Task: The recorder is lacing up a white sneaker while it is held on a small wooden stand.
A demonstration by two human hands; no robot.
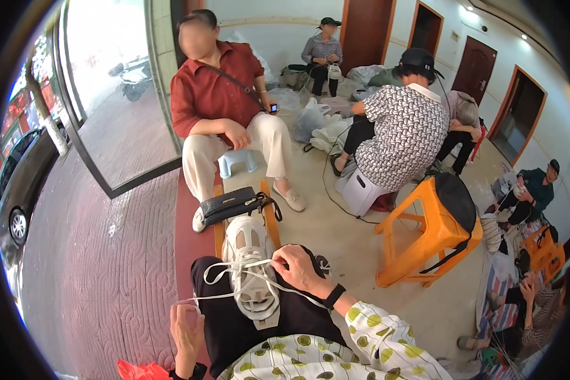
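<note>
A white-and-beige sneaker (256,300) rests on my dark trouser legs, in front of my body. Its white shoelace (216,296) is loosely crossed over the front, with a loop standing out to the left. My left hand (187,328) is low on the left, thumb and fingers pinched on one end of the lace, which runs taut toward the shoe. At the shoe's right side, my right hand (295,266) pinches another part of the lace, close to the eyelets. The far end of the shoe lies near a black pouch (229,204).
The pouch lies on a yellow stool (271,221). An orange stool (418,234) with a dark seat stands to my right. A person in a red shirt (216,95) sits ahead; several others sit farther off among plastic bags. A glass door (117,95) is at left.
</note>
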